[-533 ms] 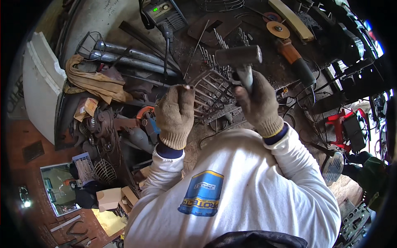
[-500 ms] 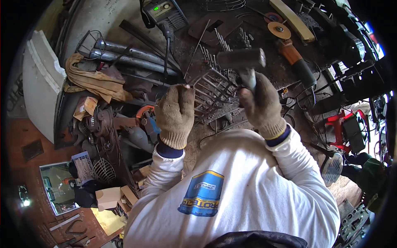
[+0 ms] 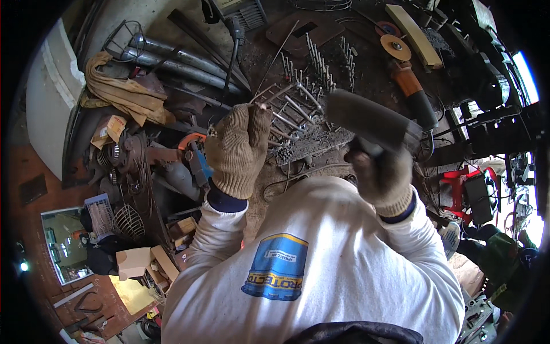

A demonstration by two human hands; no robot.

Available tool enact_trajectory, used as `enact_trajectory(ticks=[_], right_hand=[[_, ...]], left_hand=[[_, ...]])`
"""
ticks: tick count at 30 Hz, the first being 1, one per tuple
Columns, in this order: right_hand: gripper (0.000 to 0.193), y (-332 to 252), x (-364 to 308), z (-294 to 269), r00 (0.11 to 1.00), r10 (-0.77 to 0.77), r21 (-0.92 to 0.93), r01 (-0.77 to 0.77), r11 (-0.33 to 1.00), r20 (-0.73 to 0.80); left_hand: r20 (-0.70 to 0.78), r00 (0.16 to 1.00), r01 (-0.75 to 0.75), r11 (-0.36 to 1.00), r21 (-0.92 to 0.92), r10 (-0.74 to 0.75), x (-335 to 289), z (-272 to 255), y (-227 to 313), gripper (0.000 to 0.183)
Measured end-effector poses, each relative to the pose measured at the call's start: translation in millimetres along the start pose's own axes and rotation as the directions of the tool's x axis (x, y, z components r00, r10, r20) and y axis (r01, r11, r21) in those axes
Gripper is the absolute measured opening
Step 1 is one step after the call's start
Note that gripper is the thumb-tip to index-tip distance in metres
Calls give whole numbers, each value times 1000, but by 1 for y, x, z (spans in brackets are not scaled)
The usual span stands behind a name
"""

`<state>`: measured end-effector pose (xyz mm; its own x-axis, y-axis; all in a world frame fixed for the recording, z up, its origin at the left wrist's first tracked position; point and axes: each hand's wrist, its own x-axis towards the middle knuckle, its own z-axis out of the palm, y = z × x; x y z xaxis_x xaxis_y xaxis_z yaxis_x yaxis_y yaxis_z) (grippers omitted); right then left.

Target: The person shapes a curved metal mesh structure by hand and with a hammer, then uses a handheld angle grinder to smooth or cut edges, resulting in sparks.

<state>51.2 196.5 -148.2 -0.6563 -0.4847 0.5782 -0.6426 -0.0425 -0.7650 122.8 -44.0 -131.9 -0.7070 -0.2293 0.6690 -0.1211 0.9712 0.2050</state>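
My gloved left hand (image 3: 238,146) is closed at the left end of a frame of welded metal rods (image 3: 296,108); its fingers hide where it grips. The frame leans tilted on the dark, gritty bench edge (image 3: 318,143). In my gloved right hand (image 3: 385,178) is a heavy-headed hammer (image 3: 369,117), its head blurred by motion. The hammer is raised to the right of the frame and apart from it. Behind the frame, several short metal rods (image 3: 318,60) stand upright in rows.
An orange angle grinder (image 3: 409,86) lies at the back right, beside a wooden bar (image 3: 413,37). Steel tubes (image 3: 183,66) and a tan cloth (image 3: 123,92) lie at left. A red stool (image 3: 455,195) and another person's green clothing (image 3: 498,255) are at right.
My right hand has swung the hammer rightward and down toward me, away from the frame. My left hand has shifted slightly left, still at the frame. The view has tilted a little.
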Motion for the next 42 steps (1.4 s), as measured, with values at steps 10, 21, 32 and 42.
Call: enact_trajectory(ticks=[10,21,32,42], right_hand=[[34,-1,-6,7,988,-133,-169,117,979,-84],[41,19,-15,19,987,160,-232,-156,960,1],[45,4,-8,15,996,84,-183,-74,980,45],[39,-5,-15,9,1000,-8,-186,7,982,-7]], left_hand=[[38,991,-130,963,237,125,12,-8,-15,23],[34,998,-50,998,-48,52,20,-28,4,19],[4,996,-93,996,-6,93,15,-16,-2,18],[10,982,-188,956,226,191,8,-10,-18,19]])
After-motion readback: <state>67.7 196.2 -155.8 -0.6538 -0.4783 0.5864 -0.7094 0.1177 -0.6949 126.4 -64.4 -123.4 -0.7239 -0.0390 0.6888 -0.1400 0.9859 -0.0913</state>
